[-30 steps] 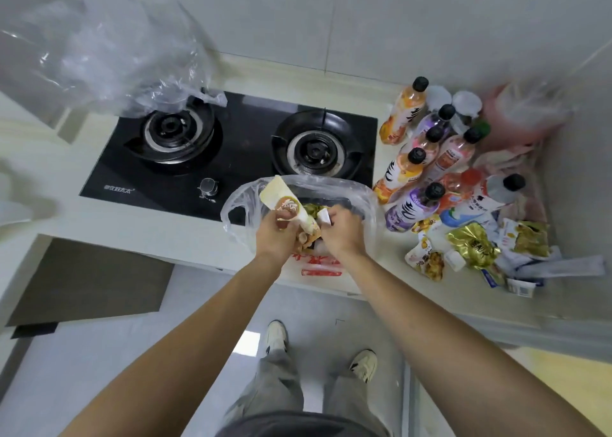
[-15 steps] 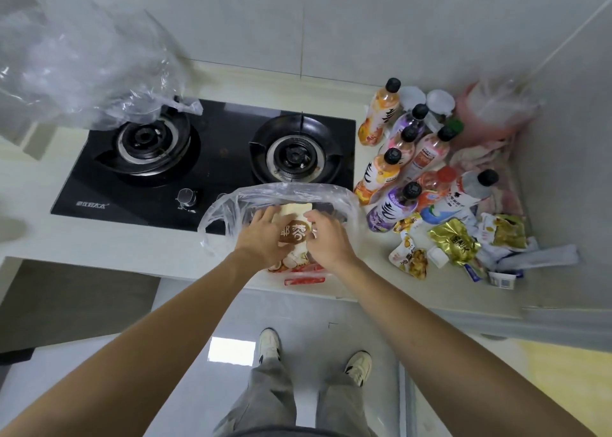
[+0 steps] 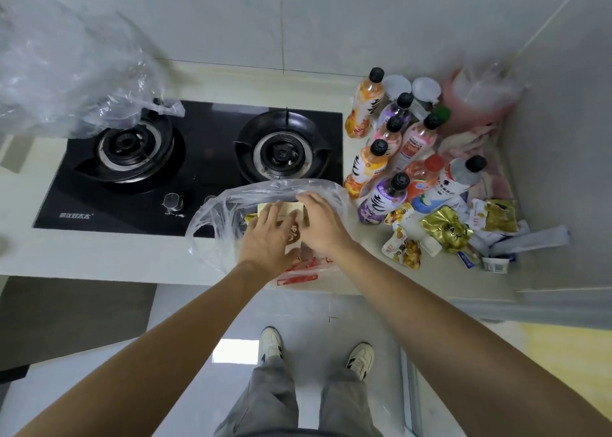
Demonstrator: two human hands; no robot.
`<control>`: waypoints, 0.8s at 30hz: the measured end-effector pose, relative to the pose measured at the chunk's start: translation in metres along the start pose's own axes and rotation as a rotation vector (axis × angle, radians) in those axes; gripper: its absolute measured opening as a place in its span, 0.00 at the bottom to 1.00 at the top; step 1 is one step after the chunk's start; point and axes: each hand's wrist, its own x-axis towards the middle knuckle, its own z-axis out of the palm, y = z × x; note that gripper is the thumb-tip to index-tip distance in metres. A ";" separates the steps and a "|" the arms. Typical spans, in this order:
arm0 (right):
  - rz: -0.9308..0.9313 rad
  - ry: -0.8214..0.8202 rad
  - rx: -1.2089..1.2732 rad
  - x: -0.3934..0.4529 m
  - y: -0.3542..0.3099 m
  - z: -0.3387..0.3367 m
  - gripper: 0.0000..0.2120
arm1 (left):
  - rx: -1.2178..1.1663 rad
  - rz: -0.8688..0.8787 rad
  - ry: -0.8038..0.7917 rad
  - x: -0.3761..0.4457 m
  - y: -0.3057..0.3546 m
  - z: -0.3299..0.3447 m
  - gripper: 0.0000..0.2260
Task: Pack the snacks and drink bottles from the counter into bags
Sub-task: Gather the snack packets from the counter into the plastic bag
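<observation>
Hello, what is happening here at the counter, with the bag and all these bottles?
A person is packing snacks into a clear plastic bag at the counter's front edge, beside the stove. Both hands are inside its mouth: the left hand and right hand press flat on a cream snack packet. The drink bottles and other snack packets wait unpacked on the right.

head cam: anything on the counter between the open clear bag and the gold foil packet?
Yes. In the head view, between the clear bag and the gold foil packet stand a purple bottle and lie small yellow snack pouches.
</observation>
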 end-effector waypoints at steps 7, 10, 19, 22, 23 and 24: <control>0.009 0.248 0.109 -0.076 0.044 -0.040 0.17 | -0.073 0.136 0.163 -0.001 0.058 -0.020 0.21; 0.093 0.268 0.045 -0.113 0.083 -0.053 0.18 | -0.081 0.229 0.168 0.005 0.090 -0.011 0.21; 0.570 0.484 -0.157 -0.194 0.220 -0.111 0.26 | -0.123 0.436 -0.063 0.041 0.236 0.035 0.23; 0.592 0.457 -0.200 -0.203 0.256 -0.126 0.29 | -0.117 0.436 -0.106 0.060 0.278 0.047 0.22; 0.599 0.424 -0.204 -0.203 0.265 -0.130 0.30 | -0.109 0.424 -0.117 0.067 0.289 0.051 0.22; 0.603 0.388 -0.208 -0.203 0.275 -0.132 0.31 | -0.096 0.402 -0.126 0.073 0.299 0.055 0.22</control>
